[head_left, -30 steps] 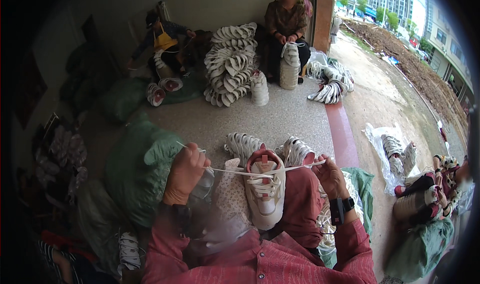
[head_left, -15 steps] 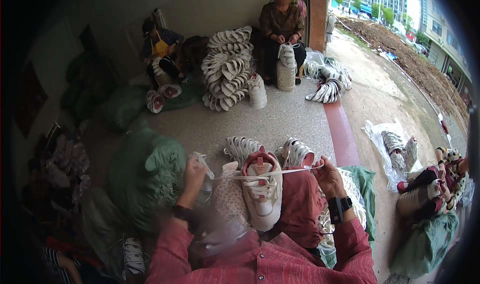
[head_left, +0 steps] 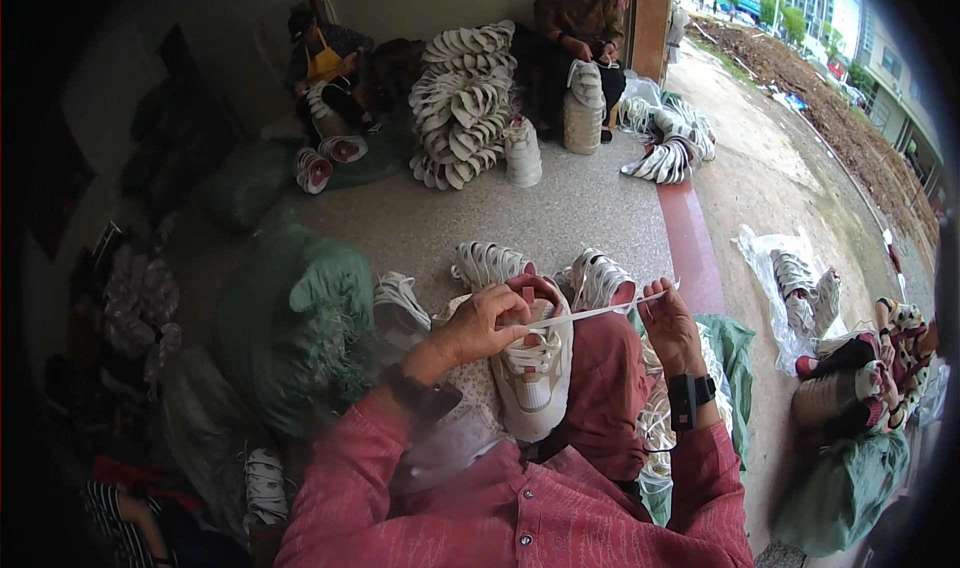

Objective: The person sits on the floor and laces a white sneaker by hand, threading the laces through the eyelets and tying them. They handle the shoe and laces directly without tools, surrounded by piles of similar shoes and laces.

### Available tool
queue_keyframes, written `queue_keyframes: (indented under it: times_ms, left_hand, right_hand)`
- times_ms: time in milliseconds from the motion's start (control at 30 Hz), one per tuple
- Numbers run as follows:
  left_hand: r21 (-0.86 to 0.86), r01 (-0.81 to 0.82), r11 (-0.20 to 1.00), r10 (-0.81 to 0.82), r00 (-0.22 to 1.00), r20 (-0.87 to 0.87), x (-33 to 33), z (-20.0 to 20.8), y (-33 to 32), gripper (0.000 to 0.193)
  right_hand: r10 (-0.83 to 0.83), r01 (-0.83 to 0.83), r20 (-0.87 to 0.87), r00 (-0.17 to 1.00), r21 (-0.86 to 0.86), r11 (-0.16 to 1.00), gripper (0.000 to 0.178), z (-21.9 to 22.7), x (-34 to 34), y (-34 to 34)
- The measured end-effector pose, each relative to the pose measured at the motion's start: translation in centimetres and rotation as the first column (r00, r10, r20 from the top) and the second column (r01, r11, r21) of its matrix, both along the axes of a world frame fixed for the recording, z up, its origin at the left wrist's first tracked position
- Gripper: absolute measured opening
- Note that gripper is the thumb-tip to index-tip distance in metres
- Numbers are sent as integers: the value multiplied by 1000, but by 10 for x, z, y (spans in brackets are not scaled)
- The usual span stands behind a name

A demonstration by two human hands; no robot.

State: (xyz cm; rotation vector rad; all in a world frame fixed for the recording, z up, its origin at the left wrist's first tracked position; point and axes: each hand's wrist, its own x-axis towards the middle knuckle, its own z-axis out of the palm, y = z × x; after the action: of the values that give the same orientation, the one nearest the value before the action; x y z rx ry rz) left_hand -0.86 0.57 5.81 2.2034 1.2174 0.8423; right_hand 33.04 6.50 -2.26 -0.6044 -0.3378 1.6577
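Lace [head_left: 602,313], white and narrow, runs nearly straight between your two hands, which are apart, rising slightly toward your right hand [head_left: 668,323]. The thumb and fingers of your right hand are closed on it near its end. Your left hand [head_left: 485,326] bends over the upper left side of the shoe [head_left: 533,408], its fingertips where the strand reaches the lacing; I cannot tell whether they pinch it or only rest beside it. The shoe, off-white and beige with a red lining, sits below your left fingertips and to the left of your right hand, its toe pointing toward you.

Under your left hand lies a flower-print cloth [head_left: 468,380]; below and left of your right hand is your red trouser leg [head_left: 607,378]. Just beyond your hands lie two rows of white shoe uppers, a left row [head_left: 488,264] and a right row [head_left: 598,276]. A big green sack [head_left: 295,323] slumps well left of your left hand. Far ahead of both hands rises a tall pile of pale uppers [head_left: 462,108], with a seated co-worker [head_left: 570,20] to its right.
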Motion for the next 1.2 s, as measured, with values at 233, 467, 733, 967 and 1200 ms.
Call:
queue_keyframes:
  times_ms: [233,467,733,967,1200]
  left_hand:
    - [-222,-2,975,12,999,42,3,5,4,19]
    - [-34,15,999,-14,1000,26,11,2,14,17]
    - [-60,88,994,-88,996,2,28,-23,36,12]
    - [-222,168,960,-157,985,67,24,-29,42,13]
    - [-234,183,955,-164,981,99,20,-33,45,15]
  right_hand:
    - [30,-30,30,999,-11,999,20,21,-2,6]
    - [209,-365,761,614,39,930,22,54,-52,-31]
    - [276,-560,865,419,7,829,20,49,-77,-36]
    - [5,-542,926,378,217,812,19,49,-87,-47]
    - [44,-569,965,258,115,815,13,54,-95,-42]
